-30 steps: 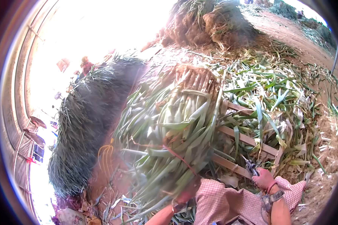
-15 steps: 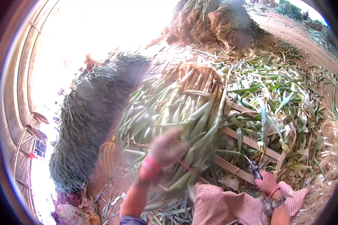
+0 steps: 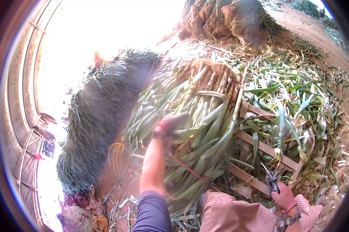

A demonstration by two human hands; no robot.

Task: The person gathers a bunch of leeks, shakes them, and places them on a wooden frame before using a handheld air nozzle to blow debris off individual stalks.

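Leeks point(image 3: 211, 127) are lying in a broad pile under the left hand point(image 3: 177, 121), their brown root ends point(image 3: 217, 73) pointing away beyond it. Left hand is hovering over or touching the leaves; motion blur is hiding the fingers, so cannot tell whether they are gripping anything. Right hand point(image 3: 284, 198) is closing tightly round a dark tool point(image 3: 272, 181), tip pointing forward; whether its blades are parted, cannot tell.

Just ahead of the right-hand grip, wooden slats point(image 3: 265, 146) are running beside the pile, with loose leaves point(image 3: 298, 92) lying among and beyond them. Checked cloth point(image 3: 236, 212) is spreading to the grip's left. Nearer than the left hand, a red strip point(image 3: 186, 167) is crossing the leaves; a yellow cord point(image 3: 115, 152) is lying on the ground to its left. Farther left, a dark green heap point(image 3: 101, 120) is standing.

Risks, judged: leaves are overlapping heavily, so a hard pull could be dragging neighbours along or tearing stalks; the tool's tip could be nicking the left hand, should the two meet carelessly.
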